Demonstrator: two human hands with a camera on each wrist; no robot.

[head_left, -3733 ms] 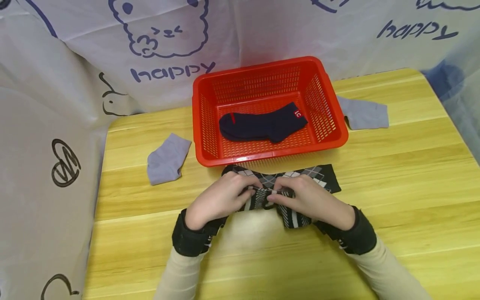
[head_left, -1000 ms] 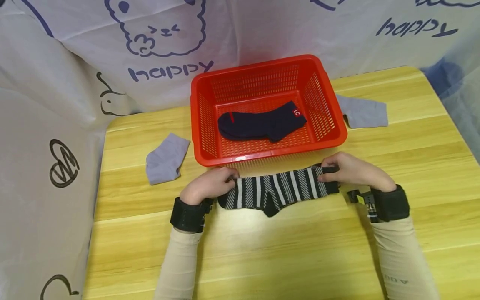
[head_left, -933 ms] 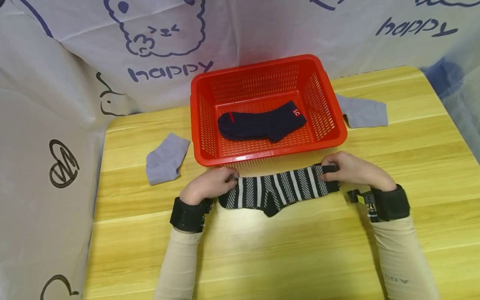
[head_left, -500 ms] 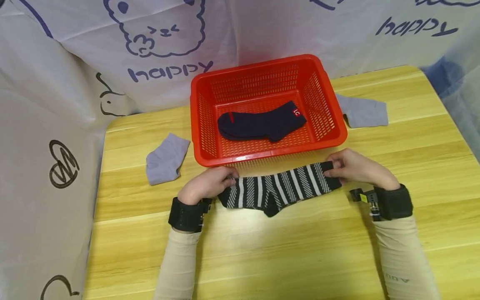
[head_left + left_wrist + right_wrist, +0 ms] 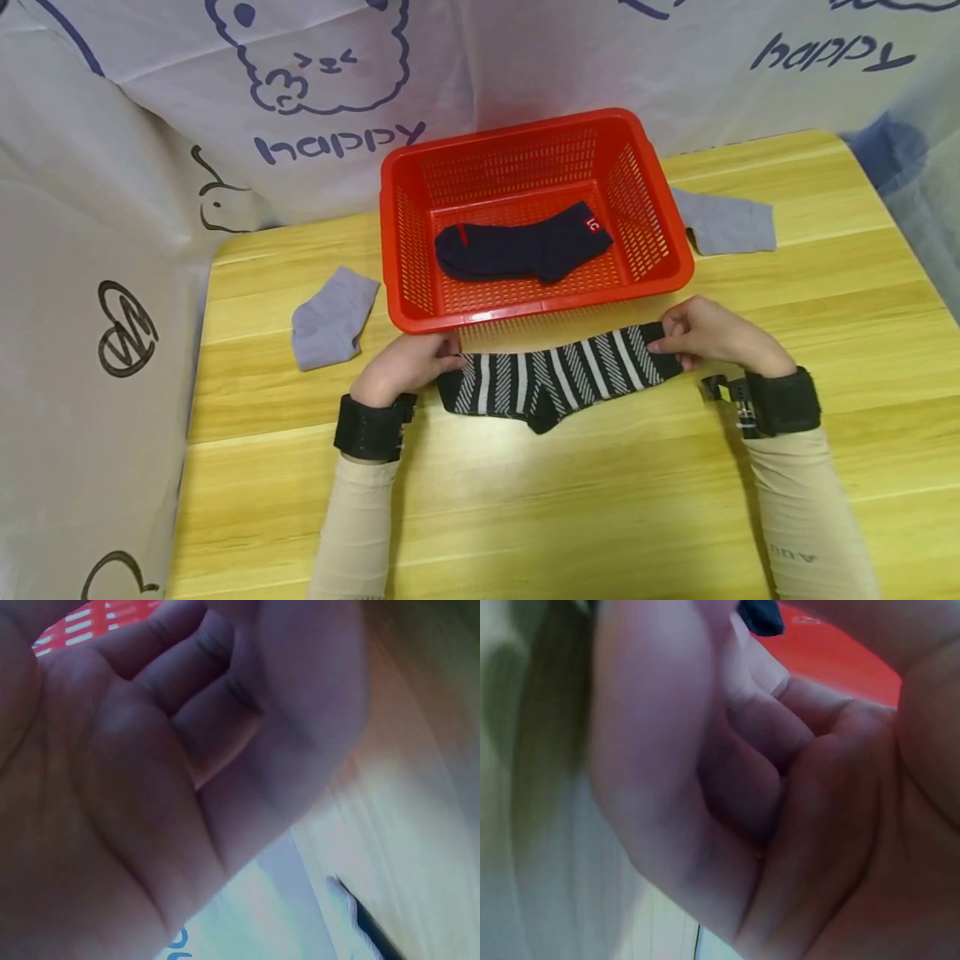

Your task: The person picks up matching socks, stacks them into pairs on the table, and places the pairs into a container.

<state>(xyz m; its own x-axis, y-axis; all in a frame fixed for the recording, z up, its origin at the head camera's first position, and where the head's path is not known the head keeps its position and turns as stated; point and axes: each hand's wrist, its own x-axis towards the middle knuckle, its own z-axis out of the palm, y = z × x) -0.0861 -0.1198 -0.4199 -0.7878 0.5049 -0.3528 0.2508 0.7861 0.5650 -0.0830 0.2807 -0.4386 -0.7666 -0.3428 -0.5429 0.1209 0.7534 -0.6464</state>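
The striped sock (image 5: 551, 379), black and white, lies flat near the middle of the worktop (image 5: 570, 517), just in front of the basket. Its toe points to the left edge, its top points to the right edge, and its heel bump points to the near edge. I cannot tell if there is another sock under it. The left hand (image 5: 401, 367) has its fingers bent and seems to pinch the far side of the toe, though its wrist picture does not show the fingertips. The right hand (image 5: 723, 337) pinches the top end, with its thumb on the sock and its other fingers curled in. I think the step right now is making the sock straight and smooth. The next move looks like it calls for a soft hold at both ends, so the cloth stays flat and does not bunch up or twist. The red basket (image 5: 540, 312) stands by the back edge of the worktop. A dark blue sock shape (image 5: 517, 250) with red marks lies flat inside it; it may be one sock or two. One grey sock (image 5: 333, 321) lies near the left edge, apart from the basket. Another grey sock (image 5: 735, 225) lies toward the back right corner, partly hidden by the basket's side. Past the back edge hangs a white cloth (image 5: 525, 67) with blue drawings.
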